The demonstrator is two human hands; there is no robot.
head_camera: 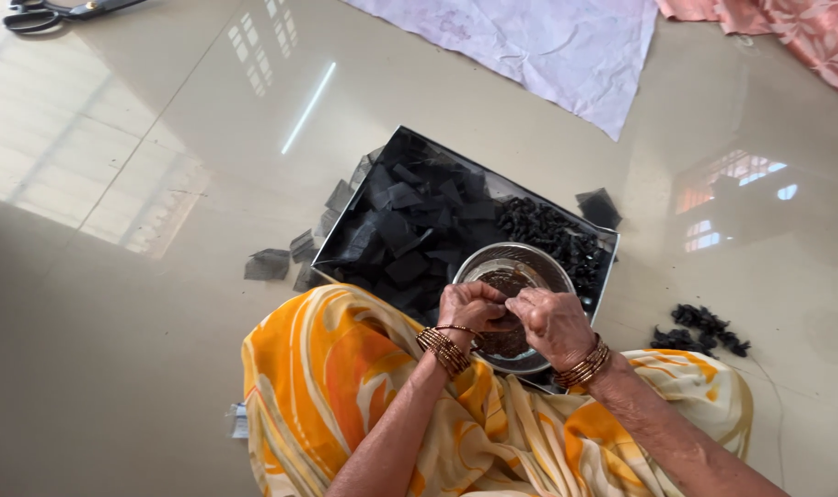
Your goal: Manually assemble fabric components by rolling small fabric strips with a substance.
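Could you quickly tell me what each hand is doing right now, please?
Left hand: fingers pinched shut over the steel bowl; contents hidden.
Right hand: fingers curled beside it; grip unclear.

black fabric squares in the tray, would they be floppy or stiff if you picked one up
Probably floppy and very light: the black fabric squares lie thin, overlapping and slightly curled in the tray. Several sit scattered on the glossy floor, so they likely slide or drift easily when pushed.

A home, with handwork done seated on the glossy tiled floor [115, 387]: window light mirrors in the tiles, scissors [55, 11] lie at the far left corner, pale cloth [538, 41] and a flowered fabric [805, 32] spread along the far edge
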